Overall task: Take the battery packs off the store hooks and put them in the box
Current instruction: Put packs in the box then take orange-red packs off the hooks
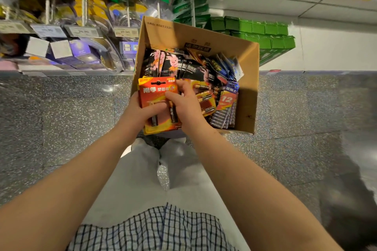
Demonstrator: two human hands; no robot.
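Both hands, left hand (140, 108) and right hand (184, 102), grip closed on red battery pack (157, 96) over box (247, 87); card stiff, light; hold edges.

The cardboard box (247, 87) sits on the floor (61, 118), just beyond the person's feet, with shelving behind it. In the box's near left corner, a battery pack (157, 96) is held upright, the left hand (140, 111) on its left edge, the right hand (184, 104) across its right side. More battery packs (193, 69) fill the box behind and to the right
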